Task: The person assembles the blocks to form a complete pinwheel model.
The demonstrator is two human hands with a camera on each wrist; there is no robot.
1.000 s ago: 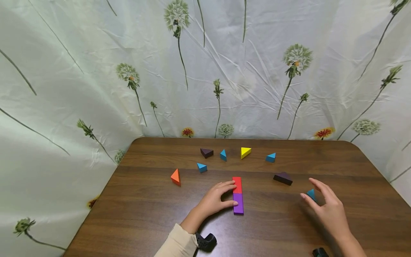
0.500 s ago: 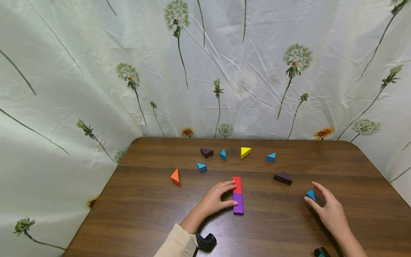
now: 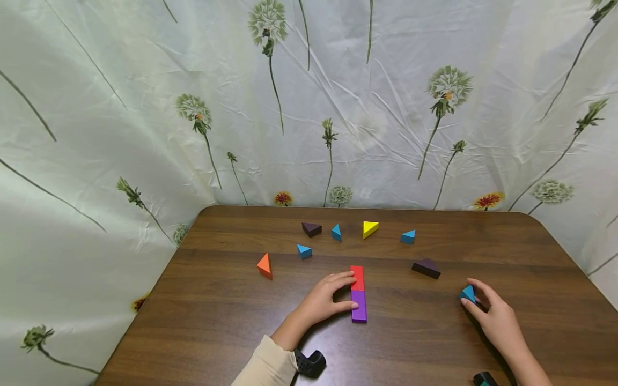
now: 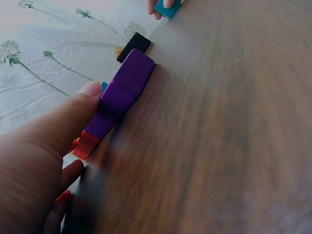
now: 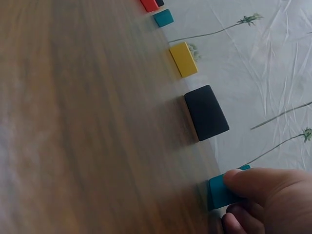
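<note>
In the head view my left hand (image 3: pixel 322 300) rests beside a red block (image 3: pixel 357 277) and a purple block (image 3: pixel 359 306), which lie end to end. Its thumb touches the purple block and its fingertips reach the red one; the left wrist view shows the thumb (image 4: pixel 87 100) against the purple side. Farther right, my right hand (image 3: pixel 497 316) pinches a blue triangular block (image 3: pixel 467 294) between thumb and fingers, low over the table. The right wrist view shows the thumb (image 5: pixel 248 181) on that block's face; the other fingers are partly hidden below it.
Along the back lie a dark triangular block (image 3: pixel 311 229), a yellow one (image 3: pixel 369 229) and several blue ones. An orange triangular block (image 3: pixel 265 266) is at left. A long dark triangular block (image 3: pixel 426 268) lies between the hands. Patterned cloth (image 3: pixel 289 107) hangs behind the table (image 3: pixel 217 321).
My right hand's thumb and fingers have closed from a wide spread to a pinch on the blue triangular block. The left hand and its two blocks have stayed put.
</note>
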